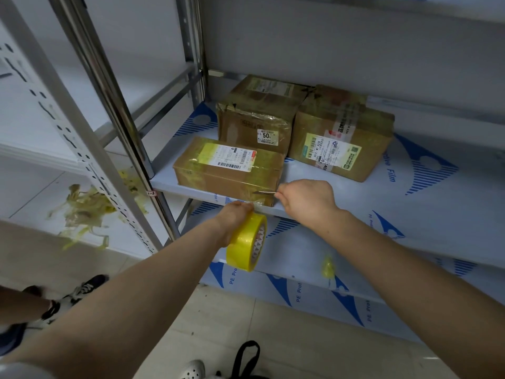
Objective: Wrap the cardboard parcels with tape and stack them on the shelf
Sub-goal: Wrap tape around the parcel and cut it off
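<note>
Reaching toward a metal shelf, a person works with both bare arms stretched forward. The left hand grips a roll of yellow tape at the shelf's front edge, the roll hanging below the hand and a short strip running up to the nearest parcel. The right hand is curled around a small blade, whose tip touches the tape at that parcel's front right corner.

The front parcel is a long, low cardboard box lying near the shelf's front edge, glossy with yellowish tape and bearing a white label on top. Behind it stand two more taped boxes side by side: a back left parcel and a back right parcel, both labelled.

Crumpled tape scraps lie on the floor to the left, beyond the shelf posts. A small yellow scrap sits on the lower shelf. A shoe shows at lower left.
</note>
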